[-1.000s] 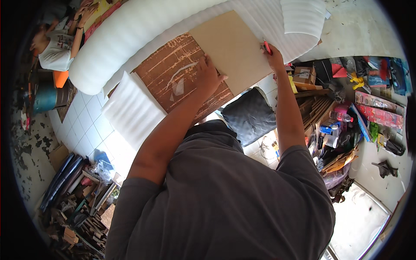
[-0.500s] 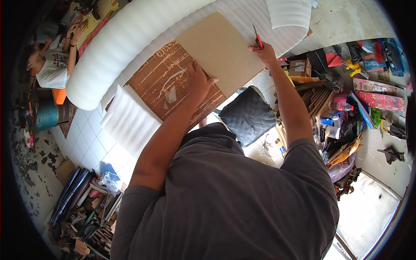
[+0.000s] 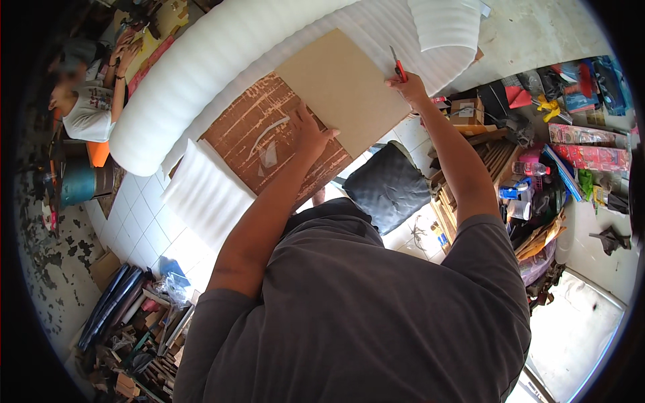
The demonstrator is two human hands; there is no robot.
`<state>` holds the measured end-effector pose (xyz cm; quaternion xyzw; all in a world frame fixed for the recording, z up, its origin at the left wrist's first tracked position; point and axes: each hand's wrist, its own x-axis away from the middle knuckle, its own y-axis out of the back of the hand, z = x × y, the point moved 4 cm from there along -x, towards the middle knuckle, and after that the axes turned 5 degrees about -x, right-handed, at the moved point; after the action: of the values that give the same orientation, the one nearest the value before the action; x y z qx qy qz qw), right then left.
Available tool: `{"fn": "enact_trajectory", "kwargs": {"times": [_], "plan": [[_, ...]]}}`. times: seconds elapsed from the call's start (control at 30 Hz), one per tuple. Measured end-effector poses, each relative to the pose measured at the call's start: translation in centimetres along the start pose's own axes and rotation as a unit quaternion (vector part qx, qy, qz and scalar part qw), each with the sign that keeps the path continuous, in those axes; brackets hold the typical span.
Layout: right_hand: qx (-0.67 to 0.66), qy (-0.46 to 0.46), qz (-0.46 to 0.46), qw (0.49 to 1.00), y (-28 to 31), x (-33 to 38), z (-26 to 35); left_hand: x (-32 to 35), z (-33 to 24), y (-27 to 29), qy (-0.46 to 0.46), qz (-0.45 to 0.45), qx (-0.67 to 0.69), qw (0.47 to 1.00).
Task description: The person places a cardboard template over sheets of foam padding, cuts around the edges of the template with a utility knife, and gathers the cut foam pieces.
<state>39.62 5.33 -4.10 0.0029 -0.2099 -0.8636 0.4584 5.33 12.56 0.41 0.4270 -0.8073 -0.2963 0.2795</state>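
Observation:
My left hand lies with its fingers spread over a worn brown panel with pale streaks. Its thumb reaches the edge of a smooth beige board that adjoins the panel. At the board's right edge, my right hand is closed around a red-handled cutting tool. The tool's narrow dark blade points up; whether it is a knife or scissors I cannot tell. Under both boards lies a white foam sheet, and a flap of white foam sticks out on the left.
A thick white foam roll stretches along the far side. Below the board stands a black padded seat. Stacked wood strips and mixed goods crowd the right; scrap pieces pile up at lower left. Another person works at far left.
The whole view has shifted slightly, with the boards and foam appearing a little lower. My left hand rests in about the same place, and my right hand still holds the red-handled cutting tool.

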Motion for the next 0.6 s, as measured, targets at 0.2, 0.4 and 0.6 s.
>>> {"fn": "enact_trajectory", "kwargs": {"times": [0.2,0.4,0.6], "plan": [[0.011,0.006,-0.01,1.0,0.9,0.3,-0.6,0.1,-0.1,-0.6,-0.011,-0.012,0.019,1.0],[0.032,0.004,-0.019,0.999,0.6,0.7,-0.1,-0.2,0.5,-1.1,0.0,0.007,-0.014,1.0],[0.041,0.005,-0.025,0.999,0.8,0.6,-0.2,-0.4,0.2,-1.1,-0.01,0.007,-0.02,1.0]]}}
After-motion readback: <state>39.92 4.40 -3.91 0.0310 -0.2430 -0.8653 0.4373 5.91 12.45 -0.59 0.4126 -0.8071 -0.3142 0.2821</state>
